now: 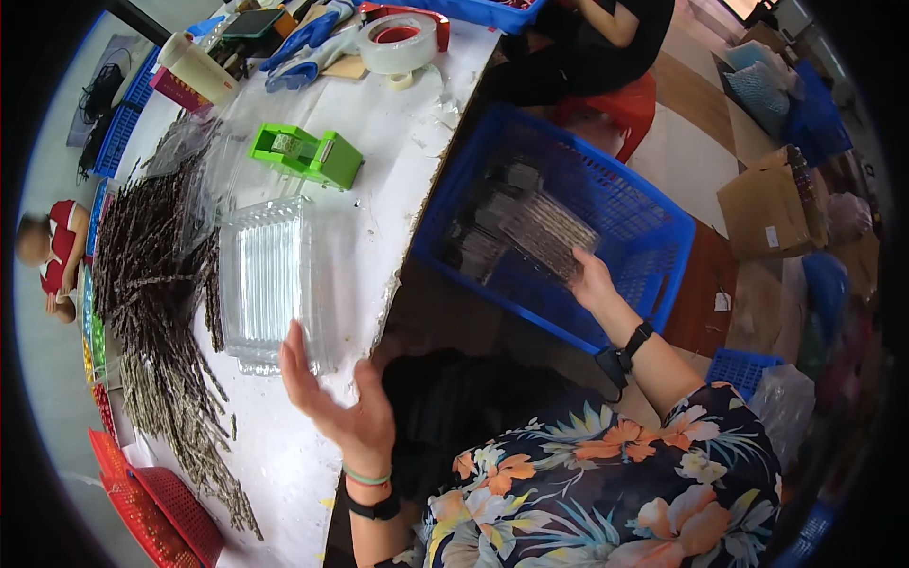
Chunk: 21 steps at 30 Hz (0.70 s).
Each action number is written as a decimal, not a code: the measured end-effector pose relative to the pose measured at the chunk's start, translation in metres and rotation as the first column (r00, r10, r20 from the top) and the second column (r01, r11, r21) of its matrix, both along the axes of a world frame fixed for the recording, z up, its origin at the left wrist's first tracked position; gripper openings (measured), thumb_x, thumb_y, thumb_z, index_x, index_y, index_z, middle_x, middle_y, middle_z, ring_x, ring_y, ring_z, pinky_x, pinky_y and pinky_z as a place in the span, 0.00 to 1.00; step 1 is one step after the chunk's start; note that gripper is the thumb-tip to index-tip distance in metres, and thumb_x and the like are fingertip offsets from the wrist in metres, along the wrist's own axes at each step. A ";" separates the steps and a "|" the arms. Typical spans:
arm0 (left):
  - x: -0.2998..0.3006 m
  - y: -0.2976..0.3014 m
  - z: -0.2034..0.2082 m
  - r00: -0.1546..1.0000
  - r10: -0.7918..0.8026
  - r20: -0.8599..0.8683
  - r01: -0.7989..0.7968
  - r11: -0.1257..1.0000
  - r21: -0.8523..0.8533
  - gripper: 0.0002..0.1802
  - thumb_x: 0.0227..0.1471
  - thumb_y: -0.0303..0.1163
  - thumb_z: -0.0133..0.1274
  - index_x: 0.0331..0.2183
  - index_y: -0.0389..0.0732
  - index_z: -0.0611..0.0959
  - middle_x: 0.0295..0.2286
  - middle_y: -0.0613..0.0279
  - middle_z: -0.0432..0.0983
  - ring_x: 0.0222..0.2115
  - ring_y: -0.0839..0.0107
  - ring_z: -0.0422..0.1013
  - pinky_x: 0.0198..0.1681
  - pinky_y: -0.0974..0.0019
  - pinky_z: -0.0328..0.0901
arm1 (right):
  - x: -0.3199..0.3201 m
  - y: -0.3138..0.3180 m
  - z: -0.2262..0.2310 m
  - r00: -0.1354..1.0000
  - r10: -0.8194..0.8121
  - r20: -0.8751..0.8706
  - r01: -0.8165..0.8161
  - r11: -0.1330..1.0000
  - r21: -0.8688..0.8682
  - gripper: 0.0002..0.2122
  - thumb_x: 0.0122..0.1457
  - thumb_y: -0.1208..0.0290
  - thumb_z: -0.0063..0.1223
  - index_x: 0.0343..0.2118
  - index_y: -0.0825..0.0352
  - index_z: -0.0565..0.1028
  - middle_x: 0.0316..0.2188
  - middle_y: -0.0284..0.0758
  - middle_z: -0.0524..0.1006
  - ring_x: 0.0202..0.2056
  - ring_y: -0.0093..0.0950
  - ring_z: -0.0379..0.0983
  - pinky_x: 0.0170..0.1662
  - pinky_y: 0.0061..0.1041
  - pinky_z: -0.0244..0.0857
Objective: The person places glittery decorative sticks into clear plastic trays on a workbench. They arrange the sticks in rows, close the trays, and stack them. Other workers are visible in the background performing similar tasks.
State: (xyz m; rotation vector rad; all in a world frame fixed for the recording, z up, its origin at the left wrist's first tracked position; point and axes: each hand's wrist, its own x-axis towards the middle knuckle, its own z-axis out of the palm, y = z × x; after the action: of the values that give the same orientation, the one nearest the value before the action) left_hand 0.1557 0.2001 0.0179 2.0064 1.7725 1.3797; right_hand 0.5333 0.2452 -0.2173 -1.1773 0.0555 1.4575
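My left hand is open, thumb and fingers apart, beside the near end of some clear plastic trays with ridged bottoms on the table. It appears to hold nothing. Out to the right, my right hand grips the edge of a clear plastic pack filled with rows of thin brownish sticks. That pack is inside or just over a large blue plastic basket, where more clear packs lie. A big heap of dark twisted sticks covers the left of the table, paler toward its near end.
A green tape dispenser sits beyond the trays. Behind it lie a wide tape roll and blue-white gloves. Red baskets stand at the table's near left. Another person sits on a red stool; a cardboard box is at right.
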 end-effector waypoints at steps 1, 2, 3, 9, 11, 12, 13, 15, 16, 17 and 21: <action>-0.011 -0.007 0.000 0.989 0.059 -0.139 -0.066 0.997 -0.049 0.45 0.57 0.22 0.55 0.70 0.35 0.53 0.66 0.41 0.59 0.68 0.49 0.57 0.73 0.44 0.44 | 0.009 0.002 -0.033 0.998 -0.021 0.064 0.028 0.995 -0.100 0.13 0.67 0.71 0.52 0.52 0.67 0.75 0.45 0.38 0.81 0.46 0.34 0.79 0.49 0.38 0.75; -0.020 -0.011 0.000 0.956 0.103 -0.276 -0.132 0.987 -0.089 0.45 0.56 0.23 0.56 0.69 0.35 0.55 0.67 0.42 0.59 0.69 0.48 0.56 0.73 0.42 0.42 | 0.018 0.004 -0.071 0.990 -0.042 0.133 0.068 0.978 -0.196 0.11 0.68 0.71 0.52 0.51 0.67 0.76 0.44 0.38 0.81 0.45 0.34 0.79 0.48 0.38 0.75; -0.027 -0.016 -0.001 0.902 0.140 -0.409 -0.205 0.971 -0.119 0.44 0.55 0.25 0.57 0.69 0.35 0.57 0.67 0.43 0.58 0.69 0.46 0.55 0.73 0.39 0.40 | 0.022 0.006 -0.100 0.978 -0.050 0.202 0.108 0.951 -0.289 0.10 0.68 0.72 0.51 0.49 0.67 0.76 0.42 0.38 0.81 0.43 0.34 0.79 0.46 0.38 0.75; -0.037 -0.017 -0.028 0.798 0.252 -0.547 -0.334 0.941 -0.053 0.49 0.52 0.37 0.62 0.69 0.37 0.57 0.70 0.44 0.53 0.71 0.43 0.49 0.72 0.32 0.34 | -0.016 0.048 -0.159 0.965 0.120 0.233 -0.031 0.936 -0.351 0.10 0.68 0.69 0.53 0.48 0.68 0.76 0.42 0.38 0.81 0.42 0.35 0.78 0.44 0.38 0.73; -0.037 -0.022 -0.032 0.782 0.300 -0.546 -0.398 0.915 -0.068 0.51 0.52 0.38 0.62 0.70 0.37 0.56 0.71 0.44 0.50 0.72 0.42 0.46 0.72 0.31 0.34 | -0.031 0.068 -0.170 0.975 0.115 0.190 -0.061 0.960 -0.272 0.14 0.68 0.66 0.54 0.51 0.68 0.76 0.45 0.38 0.81 0.45 0.35 0.78 0.47 0.38 0.72; -0.038 -0.027 -0.032 0.770 0.326 -0.548 -0.435 0.897 -0.077 0.52 0.52 0.39 0.62 0.70 0.37 0.55 0.71 0.44 0.48 0.72 0.42 0.45 0.72 0.31 0.33 | -0.038 0.077 -0.178 0.979 0.120 0.165 -0.079 0.969 -0.234 0.16 0.67 0.65 0.55 0.53 0.69 0.75 0.47 0.39 0.81 0.46 0.35 0.78 0.49 0.38 0.71; -0.035 -0.019 -0.026 0.769 0.284 -0.573 -0.402 0.911 -0.089 0.55 0.51 0.38 0.63 0.71 0.37 0.51 0.72 0.44 0.44 0.72 0.41 0.43 0.72 0.31 0.32 | -0.018 0.077 -0.244 0.965 0.189 0.181 -0.151 0.967 -0.203 0.21 0.67 0.62 0.57 0.58 0.68 0.73 0.52 0.40 0.80 0.53 0.38 0.76 0.54 0.39 0.70; -0.032 -0.017 -0.025 0.775 0.274 -0.569 -0.397 0.912 -0.102 0.56 0.52 0.39 0.63 0.71 0.38 0.49 0.72 0.42 0.43 0.72 0.40 0.42 0.72 0.31 0.32 | -0.023 0.083 -0.311 0.944 0.261 0.202 -0.213 0.949 -0.234 0.23 0.67 0.60 0.56 0.59 0.69 0.72 0.54 0.42 0.78 0.55 0.40 0.74 0.56 0.39 0.68; -0.034 -0.016 -0.026 0.782 0.273 -0.561 -0.397 0.911 -0.109 0.57 0.52 0.39 0.63 0.72 0.38 0.48 0.72 0.42 0.43 0.73 0.40 0.41 0.72 0.31 0.32 | -0.025 0.085 -0.338 0.923 0.309 0.229 -0.249 0.934 -0.255 0.24 0.67 0.59 0.55 0.60 0.70 0.71 0.55 0.43 0.78 0.57 0.41 0.73 0.57 0.40 0.68; -0.036 -0.014 -0.028 0.788 0.262 -0.557 -0.400 0.906 -0.139 0.54 0.62 0.60 0.54 0.72 0.40 0.47 0.71 0.35 0.41 0.72 0.36 0.40 0.70 0.27 0.31 | -0.026 0.087 -0.363 0.899 0.358 0.252 -0.289 0.918 -0.274 0.25 0.67 0.58 0.54 0.60 0.70 0.71 0.56 0.44 0.77 0.58 0.42 0.73 0.58 0.40 0.67; -0.035 -0.023 -0.027 0.772 0.262 -0.579 -0.438 0.880 -0.186 0.55 0.61 0.55 0.56 0.72 0.40 0.45 0.71 0.37 0.40 0.72 0.36 0.40 0.71 0.28 0.32 | -0.055 0.091 -0.364 0.815 0.542 0.204 -0.470 0.825 -0.314 0.26 0.67 0.57 0.50 0.61 0.73 0.70 0.56 0.50 0.76 0.59 0.44 0.72 0.60 0.40 0.66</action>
State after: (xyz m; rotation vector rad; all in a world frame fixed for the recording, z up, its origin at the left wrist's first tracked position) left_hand 0.1212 0.1775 -0.0094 2.0762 2.5295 0.5255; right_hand 0.4782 0.3361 -0.5811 -1.6955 -0.3122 1.7641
